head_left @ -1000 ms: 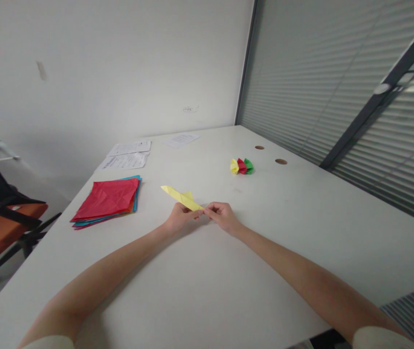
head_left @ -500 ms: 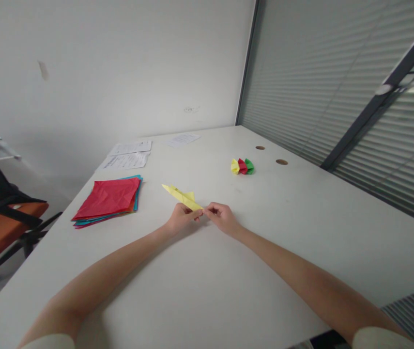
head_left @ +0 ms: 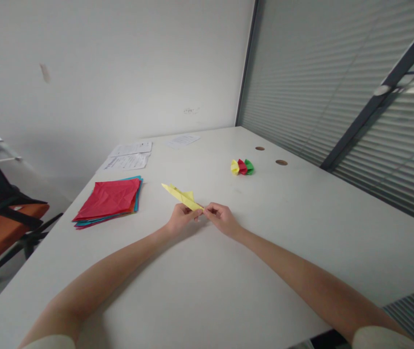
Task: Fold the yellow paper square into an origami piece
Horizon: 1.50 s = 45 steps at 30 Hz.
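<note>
Between my hands is a folded piece of yellow paper [head_left: 182, 196], long and narrow, with a pointed end toward the far left and a small flap standing up. My left hand [head_left: 182, 218] pinches its near part between thumb and fingers. The fingertips of my right hand [head_left: 222, 217] close on the paper's near right end, touching or almost touching my left thumb. Farther back to the right lies a small folded paper piece [head_left: 242, 167] in yellow, red and green fan shapes.
On the left of the white table [head_left: 207, 281] lies a stack of coloured paper [head_left: 110, 198], red on top. Printed sheets [head_left: 129, 157] lie behind it. Two round holes [head_left: 281, 163] are near the right edge, beside the blinds. An orange chair [head_left: 7, 232] stands at the left.
Almost nothing differs. Both hands keep hold of the yellow paper in the same place; the view has shifted very slightly.
</note>
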Available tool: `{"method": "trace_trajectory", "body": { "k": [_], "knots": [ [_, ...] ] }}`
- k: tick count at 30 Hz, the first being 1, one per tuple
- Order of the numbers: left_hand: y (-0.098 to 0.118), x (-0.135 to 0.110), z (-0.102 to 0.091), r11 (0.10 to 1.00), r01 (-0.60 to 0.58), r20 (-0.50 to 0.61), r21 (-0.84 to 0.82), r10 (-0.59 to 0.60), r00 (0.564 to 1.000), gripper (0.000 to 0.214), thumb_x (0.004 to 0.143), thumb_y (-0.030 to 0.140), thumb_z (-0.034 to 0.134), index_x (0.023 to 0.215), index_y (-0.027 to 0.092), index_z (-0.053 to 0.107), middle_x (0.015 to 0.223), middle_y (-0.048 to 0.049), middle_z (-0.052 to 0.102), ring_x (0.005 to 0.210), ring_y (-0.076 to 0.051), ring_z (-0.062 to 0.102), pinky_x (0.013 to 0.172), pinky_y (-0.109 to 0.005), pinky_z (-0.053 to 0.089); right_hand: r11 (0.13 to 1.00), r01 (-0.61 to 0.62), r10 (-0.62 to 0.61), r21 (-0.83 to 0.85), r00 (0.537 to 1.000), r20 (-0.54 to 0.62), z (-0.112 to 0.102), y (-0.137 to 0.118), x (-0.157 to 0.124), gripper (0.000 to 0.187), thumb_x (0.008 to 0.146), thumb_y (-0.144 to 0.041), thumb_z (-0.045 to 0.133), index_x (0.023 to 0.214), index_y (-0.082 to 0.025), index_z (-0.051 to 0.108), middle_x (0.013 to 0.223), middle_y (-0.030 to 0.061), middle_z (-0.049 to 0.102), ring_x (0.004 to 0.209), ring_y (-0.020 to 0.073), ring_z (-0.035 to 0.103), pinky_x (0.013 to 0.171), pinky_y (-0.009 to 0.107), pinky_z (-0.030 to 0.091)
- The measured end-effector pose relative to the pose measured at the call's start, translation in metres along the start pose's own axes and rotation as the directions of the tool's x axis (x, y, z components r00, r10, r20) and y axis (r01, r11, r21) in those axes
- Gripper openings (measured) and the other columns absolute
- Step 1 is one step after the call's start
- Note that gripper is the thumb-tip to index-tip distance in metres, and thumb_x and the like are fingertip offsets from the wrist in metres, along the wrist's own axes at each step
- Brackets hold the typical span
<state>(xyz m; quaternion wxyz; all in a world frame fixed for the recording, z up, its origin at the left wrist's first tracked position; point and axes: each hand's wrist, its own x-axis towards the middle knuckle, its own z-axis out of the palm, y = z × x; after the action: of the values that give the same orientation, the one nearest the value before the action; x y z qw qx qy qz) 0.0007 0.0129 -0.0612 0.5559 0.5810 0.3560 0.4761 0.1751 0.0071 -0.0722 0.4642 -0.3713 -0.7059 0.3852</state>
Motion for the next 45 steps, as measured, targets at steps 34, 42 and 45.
{"method": "trace_trajectory", "body": {
  "k": [34, 42, 45],
  "knots": [
    [0.024, 0.017, -0.014, 0.945, -0.113, -0.356, -0.307, -0.004, 0.934, 0.044, 0.076, 0.04, 0.072, 0.106, 0.01, 0.062, 0.098, -0.0154, 0.073, 0.086, -0.022, 0.07, 0.085, -0.037, 0.052, 0.948, -0.279, 0.254, 0.153, 0.953, 0.166, 0.005, 0.004, -0.002, 0.042, 0.074, -0.057, 0.064, 0.07, -0.016, 0.065, 0.063, 0.0027, 0.063, 0.058, 0.0114, 0.054, 0.054, 0.024, 0.042],
    [0.04, 0.009, -0.013, 0.951, 0.292, 0.116, -0.101, -0.28, 0.953, 0.041, 0.072, 0.042, 0.074, 0.096, 0.009, 0.067, 0.083, -0.0097, 0.073, 0.059, -0.015, 0.065, 0.057, -0.025, 0.048, 0.953, -0.202, 0.211, 0.228, 0.977, -0.016, -0.012, 0.0, 0.013, 0.049, 0.073, -0.064, 0.063, 0.08, -0.016, 0.071, 0.069, 0.0038, 0.066, 0.063, 0.0128, 0.056, 0.058, 0.026, 0.043],
    [0.041, 0.003, -0.008, 0.929, 0.367, 0.283, 0.054, -0.367, 0.886, 0.041, 0.072, 0.048, 0.073, 0.088, 0.01, 0.07, 0.076, -0.0071, 0.071, 0.055, -0.014, 0.063, 0.055, -0.024, 0.046, 0.961, -0.141, 0.149, 0.239, 0.989, -0.017, -0.014, -0.007, 0.013, 0.041, 0.073, -0.057, 0.067, 0.078, -0.016, 0.069, 0.072, 0.0029, 0.066, 0.066, 0.0135, 0.058, 0.061, 0.027, 0.045]
  ]
}}
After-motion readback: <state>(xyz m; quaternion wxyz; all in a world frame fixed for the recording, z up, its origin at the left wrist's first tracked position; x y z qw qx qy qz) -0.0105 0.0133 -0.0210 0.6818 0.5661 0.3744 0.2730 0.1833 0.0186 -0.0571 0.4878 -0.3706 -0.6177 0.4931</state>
